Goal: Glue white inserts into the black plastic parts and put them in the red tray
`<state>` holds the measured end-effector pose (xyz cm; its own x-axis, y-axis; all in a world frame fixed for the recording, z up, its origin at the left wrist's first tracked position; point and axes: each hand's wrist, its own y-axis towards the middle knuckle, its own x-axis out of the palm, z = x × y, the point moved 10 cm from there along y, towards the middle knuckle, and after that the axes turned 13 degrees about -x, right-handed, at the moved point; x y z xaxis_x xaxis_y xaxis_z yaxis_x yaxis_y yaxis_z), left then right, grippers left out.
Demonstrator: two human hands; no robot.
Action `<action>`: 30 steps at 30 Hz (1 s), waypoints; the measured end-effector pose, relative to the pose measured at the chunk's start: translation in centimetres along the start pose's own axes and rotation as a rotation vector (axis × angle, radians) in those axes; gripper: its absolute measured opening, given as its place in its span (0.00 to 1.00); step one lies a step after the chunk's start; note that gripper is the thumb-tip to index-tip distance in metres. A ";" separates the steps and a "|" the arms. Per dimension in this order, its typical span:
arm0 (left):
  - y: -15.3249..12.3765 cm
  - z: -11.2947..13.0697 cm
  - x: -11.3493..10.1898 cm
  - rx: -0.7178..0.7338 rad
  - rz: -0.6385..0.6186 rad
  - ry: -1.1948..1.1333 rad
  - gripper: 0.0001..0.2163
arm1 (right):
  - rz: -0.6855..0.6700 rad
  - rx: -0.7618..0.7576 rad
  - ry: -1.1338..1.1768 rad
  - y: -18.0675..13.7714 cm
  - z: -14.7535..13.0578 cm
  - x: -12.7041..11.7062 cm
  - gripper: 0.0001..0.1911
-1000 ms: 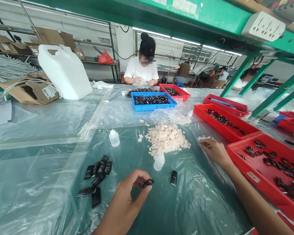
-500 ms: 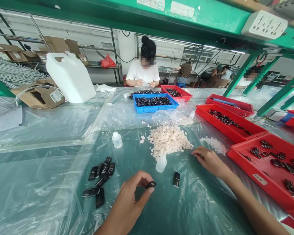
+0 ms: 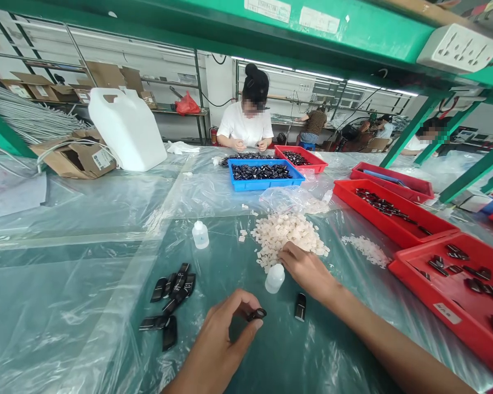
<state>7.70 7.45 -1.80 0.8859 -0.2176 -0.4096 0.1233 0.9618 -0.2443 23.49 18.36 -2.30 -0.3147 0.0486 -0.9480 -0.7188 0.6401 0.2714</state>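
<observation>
My left hand [image 3: 225, 334] pinches a small black plastic part [image 3: 257, 314] between thumb and fingers; a ring-shaped end faces up. My right hand [image 3: 306, 268] reaches to the front edge of a heap of small cream-white plastic pieces [image 3: 290, 232]. Its fingers are drawn together, and whatever lies between the fingertips is hidden. Just below those fingertips stands a small translucent bottle [image 3: 275, 279]. One black part [image 3: 300, 307] lies alone on the table below my right wrist. Left of my left hand is a loose group of several black parts [image 3: 176, 290].
Another small bottle [image 3: 200, 235] stands left of the heap. Red trays [image 3: 447, 314] with black parts line the right side, beside small clear pieces [image 3: 365, 249]. Farther back are a blue tray [image 3: 267, 186], a white jug [image 3: 127, 131] and a co-worker [image 3: 246, 123]. A green beam [image 3: 213, 33] crosses overhead.
My right hand has moved left, from the small clear pieces to the cream-white heap's front edge. My left hand still holds the black part. The view has shifted slightly.
</observation>
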 end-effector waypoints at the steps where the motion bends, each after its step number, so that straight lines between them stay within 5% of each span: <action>1: 0.0 -0.2 0.0 -0.008 -0.007 -0.002 0.05 | 0.016 0.014 0.024 0.0 0.2 0.0 0.09; 8: -0.1 -0.7 0.5 -0.003 -0.029 -0.031 0.04 | 0.202 0.040 0.468 -1.4 0.2 -3.8 0.09; 13: -0.2 0.2 0.5 0.087 0.000 -0.125 0.05 | 0.351 0.010 0.815 -2.7 -4.3 -6.3 0.05; 18: -0.6 0.0 0.5 0.133 0.024 -0.248 0.03 | 0.412 0.003 0.903 -3.0 -8.8 -5.3 0.07; 30: -1.1 -1.3 0.6 0.137 0.134 -0.402 0.05 | 0.613 0.070 0.895 -4.3 -9.4 -3.8 0.14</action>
<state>7.49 6.02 -2.88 0.9982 -0.0342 -0.0484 0.0301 0.9961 -0.0825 21.93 8.19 1.67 -0.9661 -0.1838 -0.1812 -0.2573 0.7409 0.6204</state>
